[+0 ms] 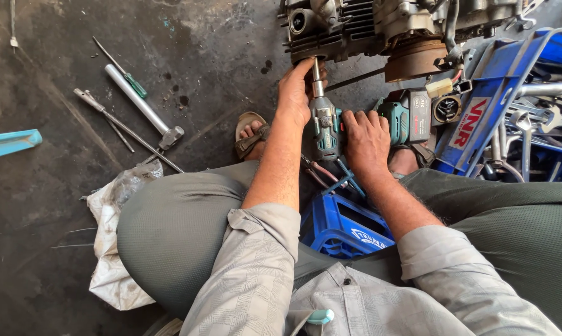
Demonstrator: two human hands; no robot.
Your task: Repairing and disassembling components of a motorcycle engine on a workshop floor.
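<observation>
The right hand (367, 140) is wrapped around the grip of a teal cordless impact wrench (331, 127), its fingers curled shut over the handle, with the battery end of the tool pointing right toward a blue plastic crate (486, 106) full of spanners. The left hand (295, 93) reaches forward to the front of the tool, fingers closed about the long socket extension (318, 78) just where it meets the underside of a grimy engine (368, 25) sitting on the dark concrete floor (219, 50); whether the thumb also presses the engine case is hard to tell from this angle. The wrench stands nearly upright between the person's sandalled feet. A second blue crate (340, 227) sits under the forearms, between the knees. Off to the left on the floor lie a green-handled screwdriver (122, 68), a hammer (144, 106), a long thin metal bar (125, 127) and a crumpled white bag (116, 249).
</observation>
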